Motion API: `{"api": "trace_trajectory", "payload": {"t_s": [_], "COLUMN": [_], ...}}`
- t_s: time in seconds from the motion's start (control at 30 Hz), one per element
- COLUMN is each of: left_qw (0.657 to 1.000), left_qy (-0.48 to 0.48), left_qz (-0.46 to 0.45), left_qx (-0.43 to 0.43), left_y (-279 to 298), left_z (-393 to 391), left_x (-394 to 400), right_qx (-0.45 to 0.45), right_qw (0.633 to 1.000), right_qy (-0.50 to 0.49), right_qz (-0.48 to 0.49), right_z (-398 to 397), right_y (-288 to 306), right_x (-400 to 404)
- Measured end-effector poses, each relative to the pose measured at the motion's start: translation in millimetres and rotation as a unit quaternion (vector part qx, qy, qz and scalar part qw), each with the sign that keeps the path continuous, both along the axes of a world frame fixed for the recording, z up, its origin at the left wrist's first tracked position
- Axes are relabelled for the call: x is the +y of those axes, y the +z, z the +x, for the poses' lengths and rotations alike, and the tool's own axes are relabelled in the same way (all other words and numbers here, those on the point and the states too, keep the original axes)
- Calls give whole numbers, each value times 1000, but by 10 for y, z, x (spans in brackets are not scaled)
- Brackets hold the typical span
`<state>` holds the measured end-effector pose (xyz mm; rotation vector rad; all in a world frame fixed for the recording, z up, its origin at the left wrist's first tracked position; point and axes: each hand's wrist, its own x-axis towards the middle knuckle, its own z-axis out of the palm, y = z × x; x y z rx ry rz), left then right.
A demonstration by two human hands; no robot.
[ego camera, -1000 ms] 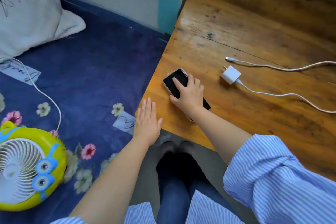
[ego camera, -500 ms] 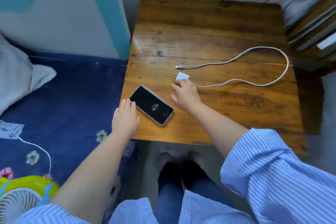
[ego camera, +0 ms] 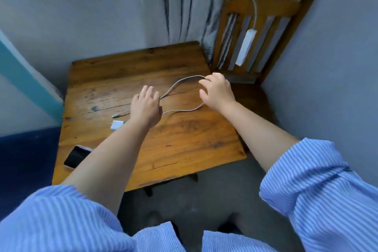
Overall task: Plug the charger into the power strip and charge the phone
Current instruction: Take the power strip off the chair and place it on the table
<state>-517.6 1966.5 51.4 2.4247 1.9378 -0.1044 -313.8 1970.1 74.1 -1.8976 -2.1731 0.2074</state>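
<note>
Reaching over the brown wooden worktop (ego camera: 184,149), both hands empty: left hand (ego camera: 146,108) spread, right hand (ego camera: 217,92) with fingers (ego camera: 204,83) half-curled beside the grey looped cable (ego camera: 180,83). White cube charger (ego camera: 116,125) centre-left, black phone (ego camera: 76,156) lower left, long white power strip (ego camera: 245,47) upper right. Next, probably: grasping charger, carrying toward strip.

One phone (ego camera: 76,156), one charger (ego camera: 116,125), one cable (ego camera: 180,84), one power strip (ego camera: 244,47), one table (ego camera: 184,143), one chair (ego camera: 263,12), two hands.
</note>
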Motion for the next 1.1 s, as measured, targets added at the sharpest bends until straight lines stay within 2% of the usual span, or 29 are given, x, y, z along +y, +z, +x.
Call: {"api": "trace_trajectory", "payload": {"t_s": [0.3,0.43,0.57,0.83,1.1], "left_qw": [998,997,996,998,985], "left_qy": [-16,-33,-38,-12,54], "left_qz": [44,64,83,53,-53], "left_qx": [-46,-29,-21,-40,-153], "left_y": [607,782,920,1088,769], "left_z": [2005,2585,2977,3525,3825], "left_x": [249,457,803,1866,2945], "right_qx": [32,35,29,12,0], "right_qw": [996,994,993,995,999], "right_qy": [-7,-22,-37,-26,-10], "right_qz": [87,104,109,100,39], "right_z": [1851,2393,2794,3250,3407], "right_y": [537,681,805,1042,893], "right_x": [-7,217,518,1560,2721]}}
